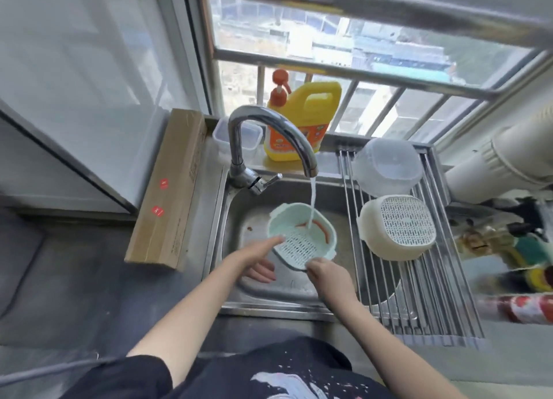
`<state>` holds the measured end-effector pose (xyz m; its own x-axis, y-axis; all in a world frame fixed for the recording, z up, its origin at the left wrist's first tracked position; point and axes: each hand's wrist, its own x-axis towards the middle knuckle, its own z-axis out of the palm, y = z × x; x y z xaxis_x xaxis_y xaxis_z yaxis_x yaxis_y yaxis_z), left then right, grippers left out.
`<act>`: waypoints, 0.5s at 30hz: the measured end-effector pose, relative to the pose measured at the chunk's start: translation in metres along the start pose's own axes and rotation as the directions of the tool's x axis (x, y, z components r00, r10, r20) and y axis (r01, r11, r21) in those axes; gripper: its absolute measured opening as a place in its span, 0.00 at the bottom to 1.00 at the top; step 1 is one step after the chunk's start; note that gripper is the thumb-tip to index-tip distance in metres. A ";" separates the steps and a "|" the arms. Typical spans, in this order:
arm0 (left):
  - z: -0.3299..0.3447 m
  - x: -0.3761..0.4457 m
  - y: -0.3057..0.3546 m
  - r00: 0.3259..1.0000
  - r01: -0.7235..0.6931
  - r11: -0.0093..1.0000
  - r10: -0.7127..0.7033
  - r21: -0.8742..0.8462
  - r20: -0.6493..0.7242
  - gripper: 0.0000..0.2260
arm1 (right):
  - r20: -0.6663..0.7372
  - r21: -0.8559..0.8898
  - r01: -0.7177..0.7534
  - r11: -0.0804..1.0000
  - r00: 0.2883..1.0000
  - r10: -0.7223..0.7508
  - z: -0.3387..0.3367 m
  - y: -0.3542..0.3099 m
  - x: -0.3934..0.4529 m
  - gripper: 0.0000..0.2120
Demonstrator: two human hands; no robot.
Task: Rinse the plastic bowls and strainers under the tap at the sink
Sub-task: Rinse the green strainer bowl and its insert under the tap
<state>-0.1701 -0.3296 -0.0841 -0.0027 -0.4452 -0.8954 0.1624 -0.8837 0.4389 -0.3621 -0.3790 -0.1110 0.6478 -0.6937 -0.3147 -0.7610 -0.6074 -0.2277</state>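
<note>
A pale green plastic strainer is tilted over the steel sink, and water from the chrome tap runs into it. An orange streak shows inside its far wall. My right hand grips the strainer's near rim. My left hand has straight fingers, with the forefinger touching the strainer's left rim. On the drying rack to the right lie an upside-down cream strainer and, behind it, an upside-down clear plastic bowl.
A yellow detergent jug with an orange pump and a clear lidded container stand behind the tap on the window sill. A long cardboard box lies left of the sink. Sponges and bottles crowd the right counter.
</note>
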 end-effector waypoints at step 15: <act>-0.028 -0.005 0.012 0.897 -0.230 0.959 0.275 0.166 -0.346 0.27 | 0.104 -0.081 0.222 0.972 0.972 -0.213 -0.072 0.000 0.053 0.28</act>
<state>-0.1403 -0.3344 -0.0767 0.3835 -0.5924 -0.7085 -0.0074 -0.7691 0.6391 -0.3256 -0.4435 -0.0613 0.7881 -0.5044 -0.3529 -0.5932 -0.7755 -0.2163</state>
